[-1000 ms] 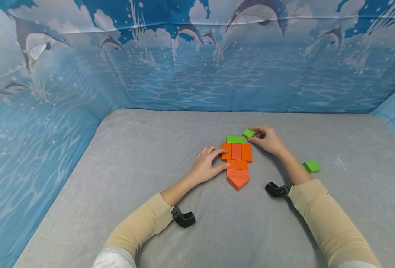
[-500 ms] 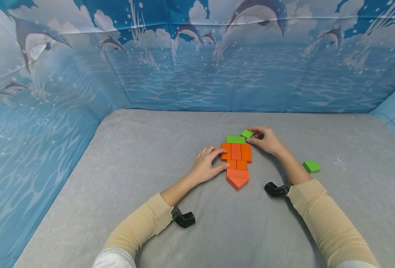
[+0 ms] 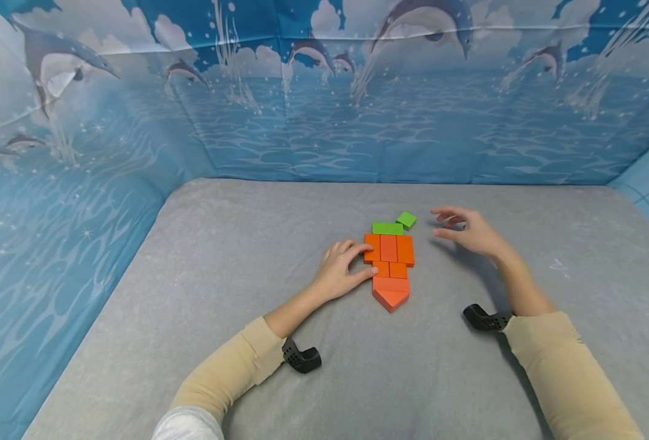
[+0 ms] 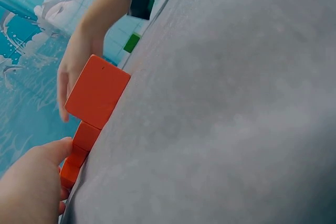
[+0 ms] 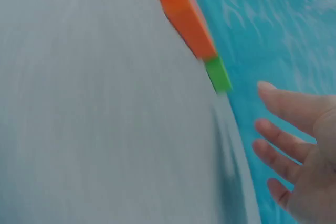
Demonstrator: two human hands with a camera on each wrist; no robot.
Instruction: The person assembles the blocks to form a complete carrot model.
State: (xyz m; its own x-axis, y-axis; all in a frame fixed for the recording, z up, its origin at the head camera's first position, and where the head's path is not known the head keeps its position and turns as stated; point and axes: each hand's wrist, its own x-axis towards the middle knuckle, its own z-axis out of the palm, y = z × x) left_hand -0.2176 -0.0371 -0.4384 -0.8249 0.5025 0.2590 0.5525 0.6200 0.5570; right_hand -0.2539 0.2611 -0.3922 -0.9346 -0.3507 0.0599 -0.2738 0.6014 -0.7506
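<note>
Orange blocks (image 3: 388, 248) lie joined in a pattern on the grey cloth, ending in a pointed orange block (image 3: 391, 297) at the near end. Above them is a green rectangular block (image 3: 387, 228), with a small green block (image 3: 406, 220) set at an angle by its right corner. My left hand (image 3: 338, 272) rests at the pattern's left side, index fingertip on a larger orange block and thumb on a smaller one (image 3: 381, 269). To the right of the green blocks, my right hand (image 3: 470, 231) hovers over the cloth, fingers loosely bent and nothing in it.
Grey cloth (image 3: 236, 256) covers the work surface. A blue dolphin-print curtain (image 3: 324, 134) hangs along the back and left. Black wrist devices (image 3: 302, 357) are on both forearms. Another green block (image 4: 131, 43) shows below the right forearm in the left wrist view.
My right hand has let go of the small green block beside the green rectangle and moved right. Its arm now covers the loose green block at the right. The left hand stays put.
</note>
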